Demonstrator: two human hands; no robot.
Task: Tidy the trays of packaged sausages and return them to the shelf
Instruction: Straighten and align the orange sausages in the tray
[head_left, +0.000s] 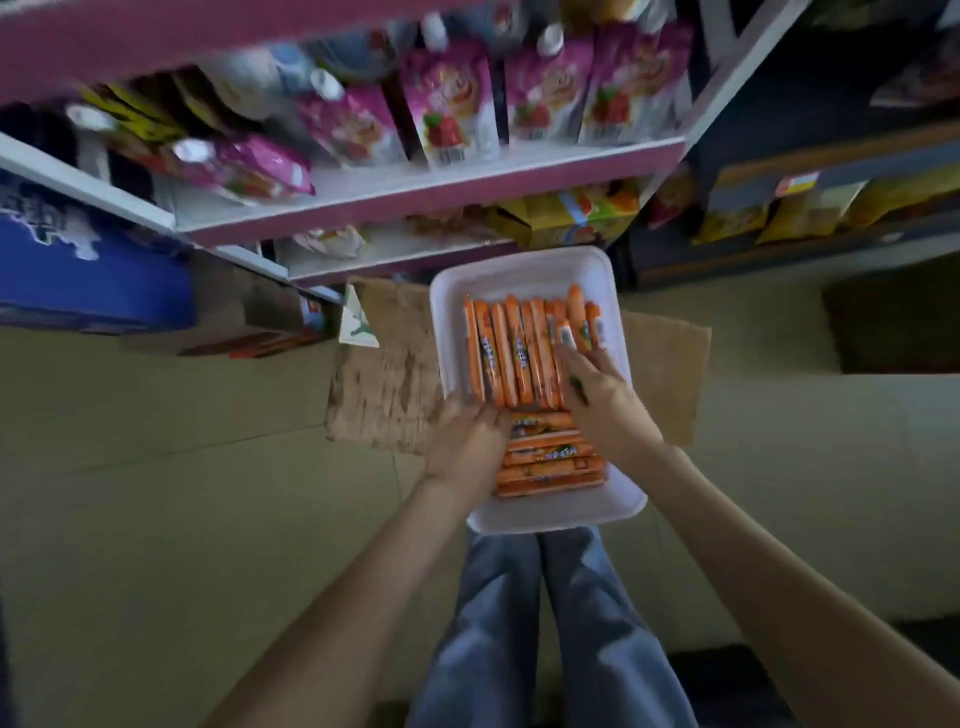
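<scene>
A white foam tray lies on flattened cardboard on the floor, in front of my knees. Several orange packaged sausages stand side by side lengthwise in its far half. A second stack of orange sausages lies crosswise in the near half. My left hand rests at the tray's left edge, its fingers against the near ends of the upright row. My right hand lies flat with straight fingers on the right end of that row.
A pink-edged shelf with pink pouches stands just beyond the tray, with a lower shelf board under it. A blue box sits at the left. Yellow snack bags fill a dark rack at the right. Brown cardboard underlies the tray.
</scene>
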